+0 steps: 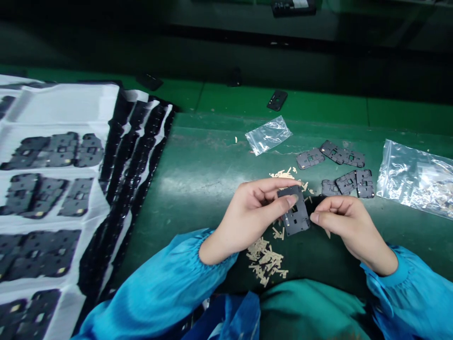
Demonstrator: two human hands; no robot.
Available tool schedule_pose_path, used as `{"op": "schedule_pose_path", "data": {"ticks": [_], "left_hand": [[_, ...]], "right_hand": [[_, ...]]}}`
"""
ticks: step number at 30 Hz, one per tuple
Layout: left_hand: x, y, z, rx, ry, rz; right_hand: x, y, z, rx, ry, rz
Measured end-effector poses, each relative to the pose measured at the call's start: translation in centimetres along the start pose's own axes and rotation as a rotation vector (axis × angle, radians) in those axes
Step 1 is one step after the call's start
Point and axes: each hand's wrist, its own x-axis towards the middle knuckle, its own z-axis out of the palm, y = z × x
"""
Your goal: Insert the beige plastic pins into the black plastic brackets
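Left hand (247, 216) grips plate (299, 218), right of frame centre; right hand (348, 221) pinched shut by its edge, contents unclear. Looks mid-batch: loose plates (364, 185) right, rowed plates (77, 196) left; can't tell finished from pending.

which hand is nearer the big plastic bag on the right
The right. The right hand is to the left of the bag and closer to the person's body; the left hand is farther left, holding a black plate.
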Motion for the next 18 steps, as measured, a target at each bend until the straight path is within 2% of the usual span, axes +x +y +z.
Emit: {"op": "schedule_pose_path", "data": {"ticks": [4,11,18], "left_hand": [[-0.03,0.03,0.01,-0.012,0.006,0.003],[-0.14,0.06,0.01,-0.038,0.011,0.015],[-0.21,0.07,0.25,-0.034,0.031,0.057]], "right_hand": [[0.01,0.01,-0.29,0.025,-0.046,0.002],[-0.05,-0.02,-0.28,0.068,-0.047,0.047],[0.08,0.13,-0.17,0.074,-0.033,0.028]]}}
